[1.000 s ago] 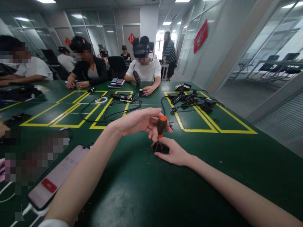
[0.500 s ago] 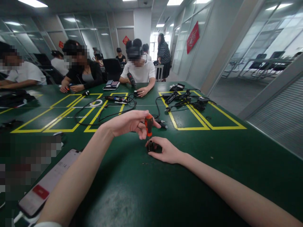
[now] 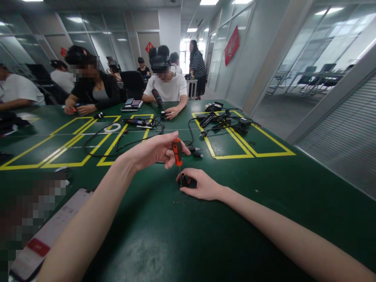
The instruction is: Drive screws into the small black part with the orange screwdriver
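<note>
My left hand (image 3: 157,152) is closed around the handle of an orange and grey screwdriver (image 3: 177,152), held upright with its shaft pointing down. The tip meets a small black part (image 3: 184,180) on the green table (image 3: 141,235). From the right, my right hand (image 3: 202,184) pinches that black part between thumb and fingers and keeps it against the tabletop. What kind of part it is I cannot make out; a short round post stands up from it. A few tiny bits, perhaps screws (image 3: 176,202), lie just in front of it.
A phone (image 3: 49,235) lies at the left by my forearm. Beyond my hands are black cables and tools (image 3: 217,119), a power screwdriver (image 3: 136,122), a white ring (image 3: 112,128) and yellow tape outlines (image 3: 233,156). Across the table a person (image 3: 167,86) works with a power tool.
The whole view has shifted, so everything sits slightly further left. The screwdriver stays on the black part, with both hands holding much the same pose.
</note>
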`<action>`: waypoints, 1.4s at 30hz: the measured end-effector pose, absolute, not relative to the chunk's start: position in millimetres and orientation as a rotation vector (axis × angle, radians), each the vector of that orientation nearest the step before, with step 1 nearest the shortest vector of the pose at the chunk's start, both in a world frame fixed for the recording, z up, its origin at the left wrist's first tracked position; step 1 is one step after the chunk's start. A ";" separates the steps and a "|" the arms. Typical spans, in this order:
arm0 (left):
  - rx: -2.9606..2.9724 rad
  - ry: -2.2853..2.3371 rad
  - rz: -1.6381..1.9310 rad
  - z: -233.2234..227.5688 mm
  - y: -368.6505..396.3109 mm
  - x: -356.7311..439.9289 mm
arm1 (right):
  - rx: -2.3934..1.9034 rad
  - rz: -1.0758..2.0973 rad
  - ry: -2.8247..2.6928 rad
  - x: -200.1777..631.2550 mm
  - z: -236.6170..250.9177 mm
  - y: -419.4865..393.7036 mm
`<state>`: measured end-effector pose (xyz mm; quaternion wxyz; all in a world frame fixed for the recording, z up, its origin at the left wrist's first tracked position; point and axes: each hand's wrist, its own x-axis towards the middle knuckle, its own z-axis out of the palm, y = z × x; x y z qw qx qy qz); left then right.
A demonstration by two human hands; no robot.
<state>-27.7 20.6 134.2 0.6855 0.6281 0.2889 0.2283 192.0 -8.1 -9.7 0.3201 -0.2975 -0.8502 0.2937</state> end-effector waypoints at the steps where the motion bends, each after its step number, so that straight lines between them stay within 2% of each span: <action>1: 1.394 0.632 0.498 134.5 21.6 -28.0 | -0.781 0.770 -2.232 192.0 -9.4 -8.1; 15: 1.475 0.696 0.541 138.3 16.0 -28.8 | -0.795 0.750 -2.244 192.6 -8.2 -10.6; 24: 1.444 0.559 0.622 133.4 19.0 -26.1 | -0.733 0.749 -2.224 191.9 -10.0 -10.6; 36: 1.542 0.676 0.600 138.6 13.1 -26.6 | -0.780 0.754 -2.223 190.5 -8.6 -10.8; 42: 1.517 0.555 0.530 137.7 18.1 -29.2 | -0.774 0.746 -2.229 191.9 -10.3 -10.0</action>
